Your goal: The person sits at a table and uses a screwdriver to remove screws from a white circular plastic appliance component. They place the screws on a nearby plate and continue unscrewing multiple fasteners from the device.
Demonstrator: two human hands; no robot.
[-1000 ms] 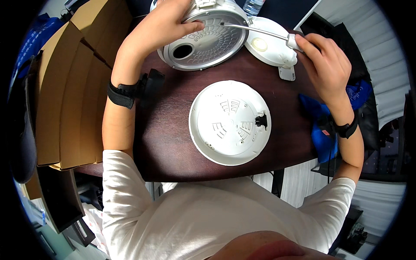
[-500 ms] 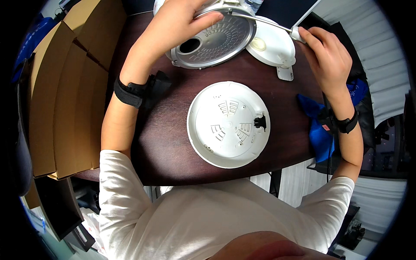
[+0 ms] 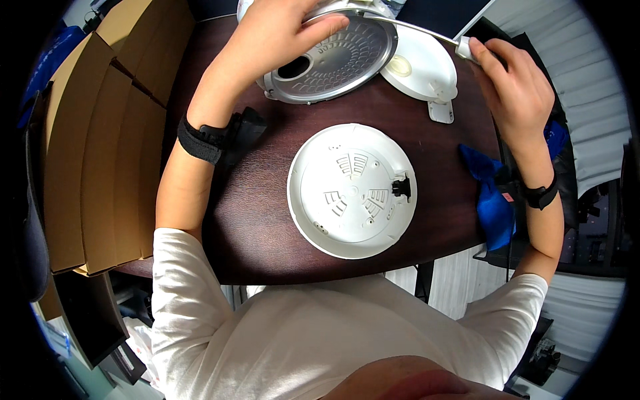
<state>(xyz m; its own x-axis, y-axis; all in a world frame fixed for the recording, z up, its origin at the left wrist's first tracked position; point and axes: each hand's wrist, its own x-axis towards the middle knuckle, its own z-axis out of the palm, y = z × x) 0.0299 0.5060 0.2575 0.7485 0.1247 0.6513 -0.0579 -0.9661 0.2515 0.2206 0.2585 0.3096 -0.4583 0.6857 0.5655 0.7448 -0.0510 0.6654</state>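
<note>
At the far side of the table, my left hand [image 3: 283,33] is on a white appliance body with a round, patterned metal plate [image 3: 357,63]. Its thumb lies over the plate's upper edge; the other fingers are cut off by the picture's top edge. My right hand [image 3: 520,87] is closed round the white handle of a screwdriver [image 3: 465,48]. The long thin shaft runs left, almost level, to the plate's upper rim; I cannot make out what its tip touches. Nearer me lies a round white base cover [image 3: 353,193], with vent slots and a black socket at its right side.
A white round lid [image 3: 427,67] with a tab lies right of the metal plate, on the dark brown table [image 3: 260,233]. Tall cardboard boxes [image 3: 100,147] line the left side. Blue cloth [image 3: 493,207] hangs beyond the table's right edge.
My right hand has shifted a little to the right with the screwdriver, and the handle is farther from the plate. The left hand and the base cover have hardly moved.
</note>
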